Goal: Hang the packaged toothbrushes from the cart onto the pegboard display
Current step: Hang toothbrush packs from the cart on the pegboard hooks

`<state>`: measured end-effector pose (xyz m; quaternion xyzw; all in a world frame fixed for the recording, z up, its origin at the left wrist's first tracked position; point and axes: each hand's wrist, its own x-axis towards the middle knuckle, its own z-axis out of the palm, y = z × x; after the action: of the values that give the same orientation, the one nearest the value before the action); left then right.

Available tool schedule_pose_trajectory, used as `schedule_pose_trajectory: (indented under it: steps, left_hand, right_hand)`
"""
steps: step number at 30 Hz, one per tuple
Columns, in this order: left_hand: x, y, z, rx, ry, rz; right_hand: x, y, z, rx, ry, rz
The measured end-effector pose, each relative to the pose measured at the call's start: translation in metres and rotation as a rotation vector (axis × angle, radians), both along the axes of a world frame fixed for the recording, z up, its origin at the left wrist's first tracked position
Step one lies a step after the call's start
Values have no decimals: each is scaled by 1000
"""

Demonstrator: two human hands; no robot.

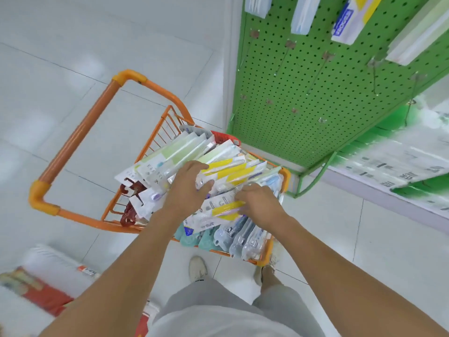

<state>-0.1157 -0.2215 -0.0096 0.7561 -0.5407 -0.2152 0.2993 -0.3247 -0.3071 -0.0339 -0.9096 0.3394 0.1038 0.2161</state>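
- Two hands are down in the orange cart [80, 132], so by my read this is the picking step, with nothing on its way to the wall yet.
- Left hand [187, 188] lies over the heap of packaged toothbrushes [170, 154] near the cart's middle, thumb hooked under a yellow-striped pack [230, 166]. That looks like a grasp on it.
- Right hand [257, 203] presses into the packs toward the cart's right rim, fingers buried. I cannot tell whether it grips one or only sorts.
- Packs are flat, glossy plastic-and-card sleeves, slippery and stacked loose. Clear blister ones line the near edge.
- Green pegboard [303, 113] stands just beyond the cart's far right corner, perforated metal with thin bare hooks [318, 74] jutting out.
- Next call: lift one pack free, find its hang hole, thread it onto a bare hook.
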Motion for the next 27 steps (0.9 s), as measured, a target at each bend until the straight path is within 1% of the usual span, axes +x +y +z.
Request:
schedule_pose_trajectory:
  steps: [1, 2, 3, 4, 5, 6, 7, 8, 9, 11, 12, 13, 14, 15, 16, 17, 18, 19, 20, 22, 23, 25, 27]
  left_hand:
    - [0, -1, 10, -3, 13, 62]
    - [2, -1, 21, 2, 28, 150]
    - [4, -1, 34, 9, 69, 276]
    - [6, 1, 50, 7, 167, 430]
    - [7, 1, 65, -27, 367, 587]
    - [7, -1, 78, -111, 634, 714]
    - [5, -2, 86, -188, 877, 778]
    - [-3, -5, 91, -208, 994, 761]
    - [-17, -11, 92, -171, 1024, 687]
    - [-51, -22, 85, -49, 815, 536]
    - [-67, -25, 80, -37, 721, 560]
    - [-75, -27, 74, -74, 705, 629]
    - [-75, -25, 72, -138, 702, 741]
    - [-70, -20, 68, -200, 727, 844]
    - [-62, -12, 69, -231, 729, 921]
    - [-53, -2, 64, -224, 704, 968]
    - [-45, 8, 61, -186, 685, 974]
    - [-40, 16, 55, -158, 700, 966]
    - [-39, 20, 50, -144, 746, 956]
    - [-41, 23, 41, -136, 817, 937]
    - [-42, 22, 36, -128, 834, 943]
    - [-46, 22, 30, -123, 865, 958]
    - [-48, 23, 28, -120, 894, 980]
  right_hand:
    - [0, -6, 0, 60, -78, 11]
    - [-2, -13, 4, 168, -184, -20]
    - [-4, -21, 11, 304, -298, -80]
    - [-6, -30, 20, 432, -415, -142]
    - [-8, -39, 31, 535, -525, -201]
    - [-10, -48, 42, 609, -599, -245]
    - [-9, -55, 52, 677, -646, -271]
    - [-5, -61, 59, 747, -673, -277]
    - [1, -64, 66, 821, -671, -269]
    - [16, -69, 74, 945, -633, -219]
    - [21, -72, 75, 991, -613, -203]
    - [26, -77, 74, 1002, -594, -211]
    - [29, -85, 70, 957, -579, -236]
    - [29, -97, 66, 809, -548, -256]
    - [28, -110, 60, 583, -476, -226]
    - [25, -119, 52, 371, -349, -136]
    - [23, -123, 44, 239, -203, -9]
    - [22, -124, 34, 181, -61, 110]
    - [23, -121, 25, 149, 40, 197]
    - [25, -108, 8, 68, 117, 309]
    - [25, -105, 1, 24, 109, 335]
    - [23, -104, -7, -19, 41, 316]
    - [20, -107, -4, 8, -59, 259]
